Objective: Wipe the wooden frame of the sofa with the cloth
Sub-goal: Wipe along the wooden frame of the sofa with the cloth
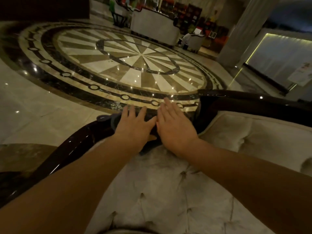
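Note:
The sofa's dark glossy wooden frame (74,146) curves along the top of the tufted cream backrest (160,191). A dark grey-blue cloth (109,119) is draped over the frame's top rail. My left hand (135,127) lies flat on the cloth with fingers spread. My right hand (173,125) presses flat beside it, thumbs almost touching, fingers pointing away from me over the rail. Most of the cloth is hidden under both palms. The frame continues to the right (244,102) as a darker raised section.
Beyond the sofa lies a polished marble floor with a round inlaid pattern (131,61). A white reception counter (155,29) and chairs stand far back. A pillar (249,31) and a lit wall panel are at the right. A small marble-topped table (22,156) sits at the left.

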Action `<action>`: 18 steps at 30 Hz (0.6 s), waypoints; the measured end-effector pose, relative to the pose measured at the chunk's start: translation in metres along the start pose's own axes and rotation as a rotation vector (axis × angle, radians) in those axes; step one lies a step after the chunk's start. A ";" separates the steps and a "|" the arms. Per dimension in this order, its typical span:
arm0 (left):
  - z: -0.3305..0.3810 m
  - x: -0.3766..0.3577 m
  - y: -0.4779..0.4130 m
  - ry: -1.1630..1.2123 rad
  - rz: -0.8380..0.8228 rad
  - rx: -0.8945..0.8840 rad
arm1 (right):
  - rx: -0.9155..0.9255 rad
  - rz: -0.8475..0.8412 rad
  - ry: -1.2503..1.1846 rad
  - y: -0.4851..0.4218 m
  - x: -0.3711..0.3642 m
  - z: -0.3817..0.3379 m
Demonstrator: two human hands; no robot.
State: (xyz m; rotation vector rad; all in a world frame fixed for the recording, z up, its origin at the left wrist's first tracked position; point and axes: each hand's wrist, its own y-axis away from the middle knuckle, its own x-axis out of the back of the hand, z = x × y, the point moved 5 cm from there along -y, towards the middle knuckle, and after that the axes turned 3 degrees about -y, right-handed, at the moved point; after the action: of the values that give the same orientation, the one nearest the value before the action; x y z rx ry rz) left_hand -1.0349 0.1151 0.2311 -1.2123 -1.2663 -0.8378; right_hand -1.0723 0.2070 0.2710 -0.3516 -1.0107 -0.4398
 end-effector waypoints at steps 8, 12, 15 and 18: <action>-0.016 0.024 -0.001 0.407 -0.114 -0.013 | 0.134 -0.295 -0.440 0.009 0.001 -0.012; -0.035 0.024 0.000 0.434 -0.177 0.036 | 0.092 -0.428 -0.499 -0.010 0.012 -0.011; -0.036 0.025 -0.001 0.425 -0.174 -0.035 | 0.046 -0.505 -0.491 -0.025 0.018 -0.010; -0.039 0.027 0.001 0.473 -0.225 -0.064 | 0.028 -0.518 -0.470 -0.028 0.026 -0.008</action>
State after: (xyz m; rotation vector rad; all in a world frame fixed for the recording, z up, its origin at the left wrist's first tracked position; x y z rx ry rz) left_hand -1.0197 0.0816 0.2614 -0.8577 -0.9992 -1.2530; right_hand -1.0684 0.1747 0.2923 -0.1633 -1.5746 -0.8319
